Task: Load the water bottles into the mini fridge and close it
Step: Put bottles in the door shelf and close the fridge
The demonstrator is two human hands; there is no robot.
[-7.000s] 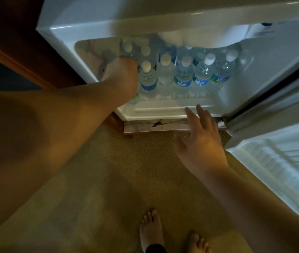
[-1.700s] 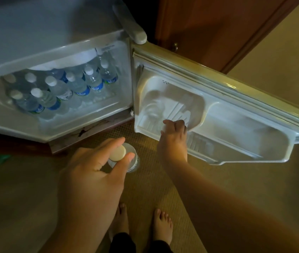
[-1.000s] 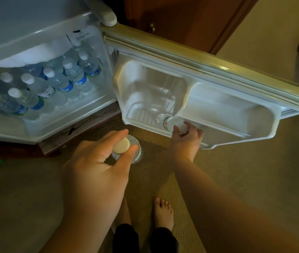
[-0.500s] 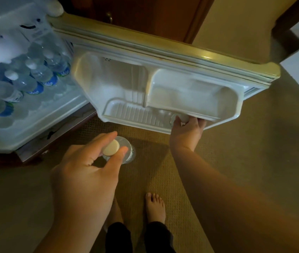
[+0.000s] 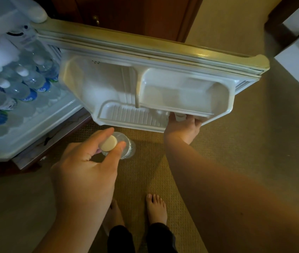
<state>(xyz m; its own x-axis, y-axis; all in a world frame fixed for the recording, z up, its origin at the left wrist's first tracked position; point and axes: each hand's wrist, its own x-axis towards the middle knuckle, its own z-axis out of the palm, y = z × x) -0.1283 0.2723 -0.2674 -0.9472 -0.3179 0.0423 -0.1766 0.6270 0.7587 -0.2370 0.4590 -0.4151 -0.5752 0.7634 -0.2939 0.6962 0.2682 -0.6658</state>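
Right hand [image 5: 181, 127] is clenched on a bottle [image 5: 179, 116] at door shelf [image 5: 132, 115] front edge; it should be seated upright w/ cap clear. Left hand [image 5: 86, 167] is grasping 2nd bottle [image 5: 125, 147] by cap.

A lived-in room is shown, most likely a bedroom or hotel room. The floor is covered wall to wall by tan carpet [image 5: 254, 143], on which bare feet [image 5: 156, 207] are planted. A mini fridge [image 5: 35, 128] is set low against dark wood panelling [image 5: 136, 15], where a small brass knob [image 5: 95, 18] is fitted, as on a cabinet. The fridge's open door [image 5: 163, 57] is swung out over the carpet. White boxes [image 5: 298, 57] are seen at the carpet's upper right edge. Warm, dim indoor light is cast throughout.
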